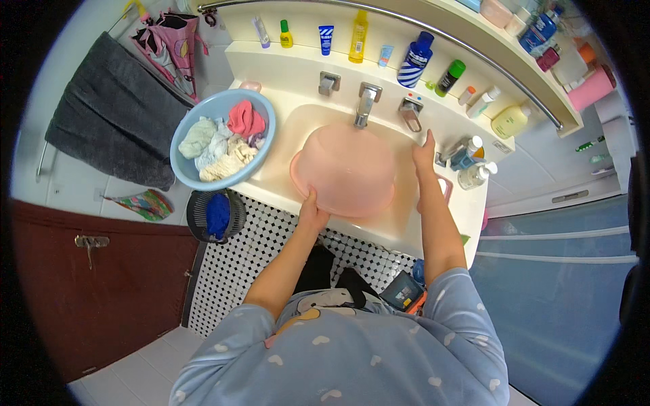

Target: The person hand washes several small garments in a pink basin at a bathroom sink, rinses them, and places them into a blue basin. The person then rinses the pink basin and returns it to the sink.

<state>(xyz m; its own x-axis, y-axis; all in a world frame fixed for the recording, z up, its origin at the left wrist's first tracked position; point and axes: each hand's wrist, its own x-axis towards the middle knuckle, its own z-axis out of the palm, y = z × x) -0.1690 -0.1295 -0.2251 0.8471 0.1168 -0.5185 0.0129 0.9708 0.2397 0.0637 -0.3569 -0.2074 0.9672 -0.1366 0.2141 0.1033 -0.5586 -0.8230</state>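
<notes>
A translucent pink plastic basin [350, 170] rests in the cream washbasin [284, 132], below the chrome faucet spout [366, 104]. Its outer side faces me and its rim shows at the left and lower right. My left hand [313, 215] grips its near left edge, thumb against the wall. At the washbasin's right side, my right hand [425, 152] is raised just below the chrome lever handle [411, 115], apart from the pink basin. Nothing shows in that hand, which I see nearly edge-on. Another chrome handle [329, 84] sits left of the spout.
A blue tub [177, 167] of wet-looking cloths overhangs the counter's left end. Below stands a dark plastic basket [235, 218]. Bottles and tubes line the back ledge [315, 61]. Pump bottles [475, 175] and a soap dish [447, 189] occupy the right counter. A grey towel [111, 111] hangs left.
</notes>
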